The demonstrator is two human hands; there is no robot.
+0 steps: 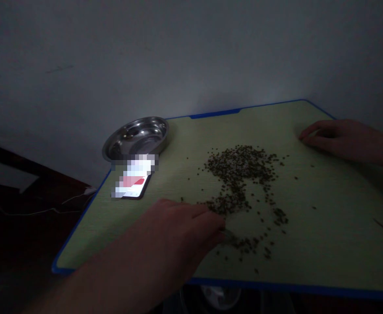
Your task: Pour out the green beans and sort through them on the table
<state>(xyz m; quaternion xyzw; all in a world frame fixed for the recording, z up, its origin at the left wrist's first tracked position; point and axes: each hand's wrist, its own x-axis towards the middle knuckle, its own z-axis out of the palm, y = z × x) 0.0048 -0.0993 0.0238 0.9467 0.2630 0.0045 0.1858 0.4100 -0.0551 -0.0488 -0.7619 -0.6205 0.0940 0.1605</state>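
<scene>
A spread of small dark seeds or beans, mixed with paler bits, lies on the pale green tabletop. My left hand reaches in from the lower left to the near part of the spread. Its fingers are curled together at the scattered grains, and whatever they pinch is hidden. Over on the right, my right hand rests low at the tabletop, apart from the main heap. Its thumb and fingertips come together in a pinch; anything between them is too small to make out.
A shiny steel bowl stands at the table's back left corner by the wall. In front of it lies a phone with a lit screen. Blue edging runs round the table. A thin dark sliver lies at right; a white cable hangs at left.
</scene>
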